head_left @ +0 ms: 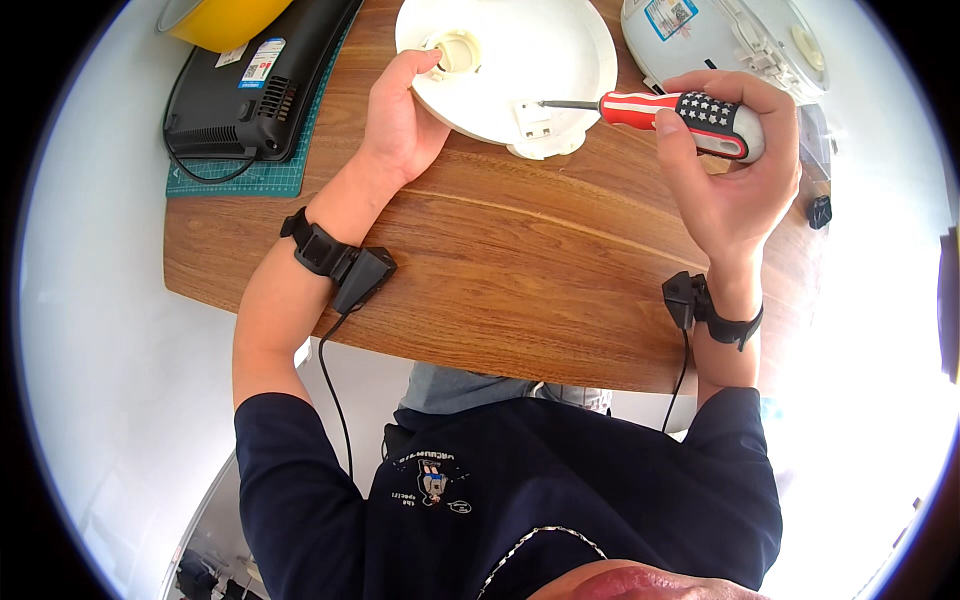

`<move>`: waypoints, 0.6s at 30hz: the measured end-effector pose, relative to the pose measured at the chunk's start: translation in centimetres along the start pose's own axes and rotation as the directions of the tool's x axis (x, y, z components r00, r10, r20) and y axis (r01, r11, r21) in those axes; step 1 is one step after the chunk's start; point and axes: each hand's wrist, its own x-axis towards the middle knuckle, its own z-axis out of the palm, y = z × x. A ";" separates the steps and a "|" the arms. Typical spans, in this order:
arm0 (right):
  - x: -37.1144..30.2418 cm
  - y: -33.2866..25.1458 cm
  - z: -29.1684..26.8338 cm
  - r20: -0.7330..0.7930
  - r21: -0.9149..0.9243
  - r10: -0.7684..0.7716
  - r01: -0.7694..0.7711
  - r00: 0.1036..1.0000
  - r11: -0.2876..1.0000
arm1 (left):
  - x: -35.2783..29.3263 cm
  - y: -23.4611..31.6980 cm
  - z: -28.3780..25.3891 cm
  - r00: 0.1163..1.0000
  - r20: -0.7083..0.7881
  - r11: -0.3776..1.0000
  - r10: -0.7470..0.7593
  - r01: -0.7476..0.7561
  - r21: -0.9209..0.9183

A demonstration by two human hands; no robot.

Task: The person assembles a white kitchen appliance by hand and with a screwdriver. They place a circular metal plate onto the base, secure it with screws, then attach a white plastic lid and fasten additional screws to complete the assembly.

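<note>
My left hand [405, 122] grips the near left edge of a round white plastic cover [545, 50], thumb on top beside a raised ring [457, 53] and the other fingers hidden beneath. In my right hand [735, 175] is a screwdriver [690, 118] with a thick red, white and black star-patterned handle. Its shaft points left, and the tip is at a small square mount [533, 118] near the cover's near edge. Whether the tip sits in a screw is too small to tell.
A black appliance [250, 95] with a cord lies on a green cutting mat [240, 180] at the left, with a yellow bowl [225, 22] above it. A white appliance body [720, 40] stands at the far right of the wooden table [500, 270]. Cabled black devices [365, 280] are strapped to both wrists.
</note>
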 end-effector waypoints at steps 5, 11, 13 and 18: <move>0.2 -0.4 0.0 0.017 -0.056 0.027 -0.026 0.999 0.998 | 0.0 -0.1 0.0 1.000 0.002 1.000 0.003 -0.003 0.029; 1.5 -1.0 -0.7 0.112 -0.360 -0.213 0.239 0.971 0.902 | 0.1 -0.7 -1.0 0.995 0.092 0.991 0.043 -0.054 0.121; 1.5 -1.5 -1.5 0.165 -0.239 -0.150 0.187 0.975 0.953 | 0.1 -0.8 -1.0 0.992 0.112 0.989 0.052 -0.067 0.133; 0.5 -2.5 -2.4 0.345 -0.330 -0.046 0.167 0.937 0.929 | 0.0 -0.6 -0.9 0.991 0.118 0.986 0.059 -0.077 0.149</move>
